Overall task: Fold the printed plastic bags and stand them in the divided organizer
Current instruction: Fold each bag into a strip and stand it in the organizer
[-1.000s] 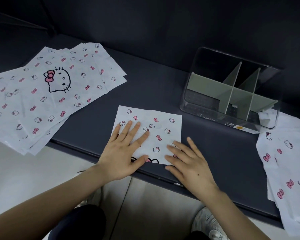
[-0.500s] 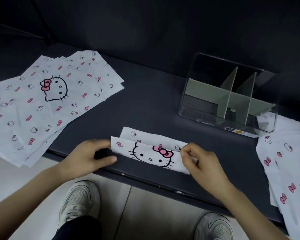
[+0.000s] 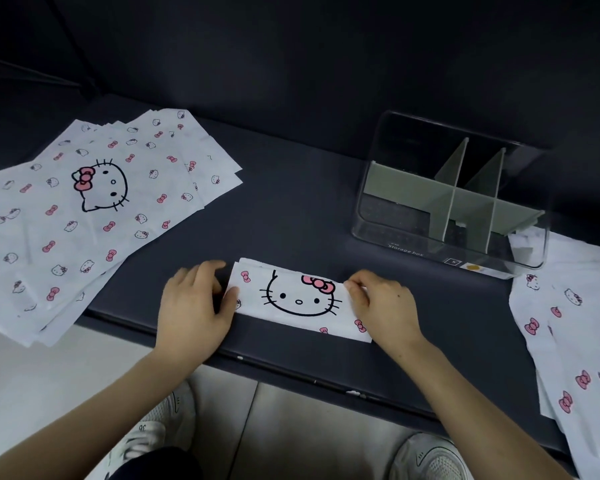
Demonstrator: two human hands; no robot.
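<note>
Folded printed bag (image 3: 298, 301), flat on the tabletop (image 3: 291, 209) in front and left of the empty divided organizer (image 3: 413, 244), left hand (image 3: 193, 306) and right hand (image 3: 383, 304) fingers pinching its ends; unfolded bags (image 3: 84, 216) well left of the organizer, more bags (image 3: 568, 323) touching its right side.

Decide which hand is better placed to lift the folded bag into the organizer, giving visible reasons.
Probably right. The right hand pinches the folded bag at the end nearer the organizer; the left hand is farther.

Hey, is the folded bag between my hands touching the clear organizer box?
Apart. The head view shows a strip of bare dark table between the folded bag and the organizer.
</note>
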